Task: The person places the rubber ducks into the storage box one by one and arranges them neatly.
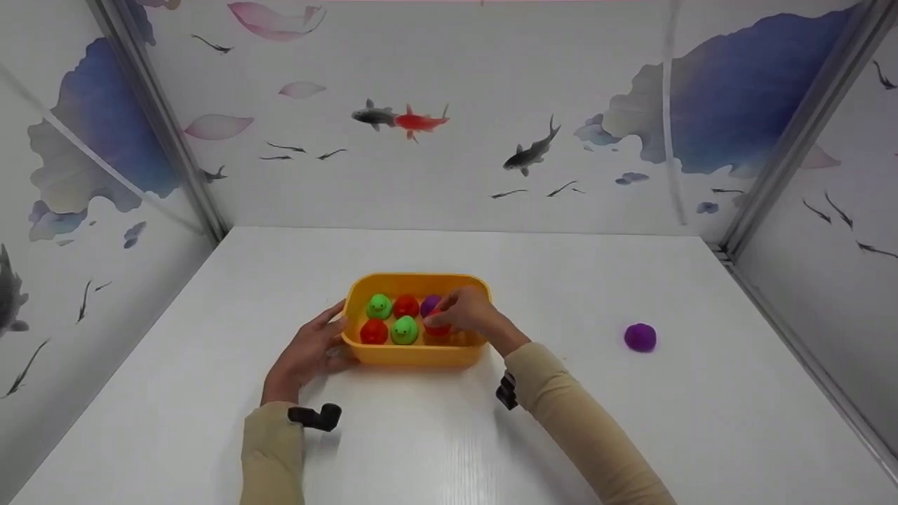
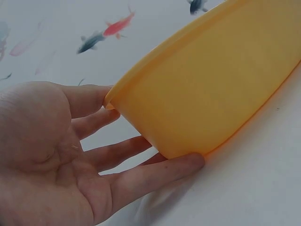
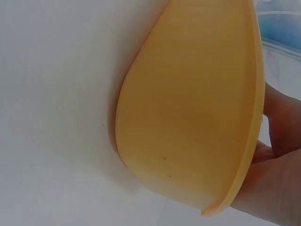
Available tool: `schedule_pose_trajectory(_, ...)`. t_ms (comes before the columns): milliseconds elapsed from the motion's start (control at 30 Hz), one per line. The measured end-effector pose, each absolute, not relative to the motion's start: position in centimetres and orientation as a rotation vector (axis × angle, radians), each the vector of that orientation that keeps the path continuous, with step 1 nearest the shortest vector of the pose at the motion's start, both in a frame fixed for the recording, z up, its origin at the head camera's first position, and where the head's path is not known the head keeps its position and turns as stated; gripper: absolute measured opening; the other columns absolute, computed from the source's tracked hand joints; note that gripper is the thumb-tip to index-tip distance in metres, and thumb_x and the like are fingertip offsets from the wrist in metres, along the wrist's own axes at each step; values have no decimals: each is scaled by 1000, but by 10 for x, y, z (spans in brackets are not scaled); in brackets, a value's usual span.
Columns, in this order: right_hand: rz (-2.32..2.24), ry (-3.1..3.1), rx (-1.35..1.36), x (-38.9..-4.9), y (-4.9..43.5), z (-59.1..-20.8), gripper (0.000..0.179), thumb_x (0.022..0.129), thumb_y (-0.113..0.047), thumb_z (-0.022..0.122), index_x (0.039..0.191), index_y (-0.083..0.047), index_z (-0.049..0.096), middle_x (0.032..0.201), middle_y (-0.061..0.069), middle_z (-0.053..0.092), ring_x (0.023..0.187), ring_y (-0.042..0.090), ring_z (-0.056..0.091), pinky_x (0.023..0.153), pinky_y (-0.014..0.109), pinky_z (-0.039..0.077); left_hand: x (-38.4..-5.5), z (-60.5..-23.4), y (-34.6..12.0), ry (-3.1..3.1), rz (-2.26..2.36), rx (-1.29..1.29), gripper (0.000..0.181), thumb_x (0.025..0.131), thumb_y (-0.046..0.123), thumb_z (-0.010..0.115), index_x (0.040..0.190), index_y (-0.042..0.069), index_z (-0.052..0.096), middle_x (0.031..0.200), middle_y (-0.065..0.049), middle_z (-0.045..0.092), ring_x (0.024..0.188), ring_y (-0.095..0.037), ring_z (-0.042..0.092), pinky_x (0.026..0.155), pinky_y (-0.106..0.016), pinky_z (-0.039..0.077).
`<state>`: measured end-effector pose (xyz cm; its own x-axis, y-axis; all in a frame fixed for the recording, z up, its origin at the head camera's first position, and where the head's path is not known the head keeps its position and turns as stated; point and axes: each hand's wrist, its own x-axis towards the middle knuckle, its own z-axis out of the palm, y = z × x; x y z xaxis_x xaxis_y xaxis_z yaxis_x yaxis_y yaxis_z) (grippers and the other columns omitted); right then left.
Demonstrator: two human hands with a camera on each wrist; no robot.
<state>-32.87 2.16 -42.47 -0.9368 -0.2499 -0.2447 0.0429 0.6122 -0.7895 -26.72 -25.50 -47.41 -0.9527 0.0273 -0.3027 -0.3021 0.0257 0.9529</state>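
Note:
A yellow plastic basin (image 1: 414, 356) holds several small round toys. Two green toy ducks (image 1: 379, 306) show faces; red toys (image 1: 374, 332) and a purple toy (image 1: 430, 304) sit among them. My right hand (image 1: 471, 310) reaches over the right rim and pinches a red toy (image 1: 438, 327) low inside the basin, its fingers partly covering it. In the right wrist view, the basin wall (image 3: 188, 108) hides the fingertips. At the left end, my left hand (image 1: 316, 348) steadies the basin. Its fingers are stretched out, with fingertips at the rim and thumb (image 2: 164, 174) along the lower wall.
A purple round toy (image 1: 640, 337) lies alone on the white table (image 1: 435, 435), right of the basin. Printed panels with fish and leaves (image 1: 449, 182) enclose the table at the back and both sides. Each wrist carries a small black camera (image 1: 316, 417).

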Motion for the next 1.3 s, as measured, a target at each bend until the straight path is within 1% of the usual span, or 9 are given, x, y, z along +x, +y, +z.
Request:
schedule_pose_trajectory(167,-1223,2503,-122,-327,15,-427,22,82,-24,83,95,-9,73,95,5,68,89,24,64,87,34,60,-266,-473,-255,2057,2025,-291,55,105,39,49,157,35,32,159,-10,39,136,-33,51,101,-45,55)
schedule_pose_trajectory(367,-1231,2512,-166,-322,11,-430,18,84,-20,82,94,-7,75,92,5,68,82,20,58,86,35,60,-266,-473,-255,2056,2030,-301,55,105,38,49,157,35,31,160,-11,38,137,-34,50,100,-46,55)
schedule_pose_trajectory(533,-1234,2499,-183,-320,9,-432,16,85,-19,81,94,-7,75,90,5,68,82,22,58,83,34,60,-267,-475,-255,2072,2024,-300,55,105,38,48,157,36,31,159,-12,39,135,-35,52,100,-45,55)
schedule_pose_trajectory(667,-1258,2462,-156,-320,11,-430,17,85,-19,80,98,-9,74,97,6,69,88,24,61,86,33,60,-268,-475,-255,2075,2018,-303,55,105,39,49,157,36,31,159,-10,40,135,-33,52,101,-44,55)
schedule_pose_trajectory(767,-1260,2468,-176,-321,16,-426,23,85,-21,80,105,-10,74,105,6,70,94,24,63,90,35,60,-268,-476,-255,2067,2021,-308,56,104,39,50,157,37,32,158,-9,41,134,-32,53,101,-43,56)
schedule_pose_trajectory(867,-1278,2476,-223,-321,27,-421,29,86,-23,80,111,-10,73,112,7,70,99,25,66,95,39,59,-268,-477,-255,2061,2028,-305,56,104,40,51,157,36,32,158,-9,41,134,-32,52,101,-43,56)
schedule_pose_trajectory(1000,-1306,2479,-290,-317,50,-413,34,87,-25,79,116,-8,73,119,8,69,103,25,67,100,41,57,-269,-477,-255,2057,2030,-298,56,104,40,51,157,36,32,157,-10,42,134,-32,53,101,-43,56)
schedule_pose_trajectory(1200,-1336,2534,-389,-307,90,-398,31,90,-25,76,117,-11,72,116,7,70,102,21,66,99,35,58,-268,-477,-255,2058,2031,-291,55,104,40,51,156,36,33,156,-10,43,133,-32,54,100,-43,56)
schedule_pose_trajectory(1300,-1352,2570,-405,-301,113,-389,31,91,-27,74,119,-14,71,119,7,70,105,21,66,101,38,57,-268,-476,-255,2056,2039,-283,55,104,40,51,156,35,33,157,-10,43,133,-32,54,101,-43,56)
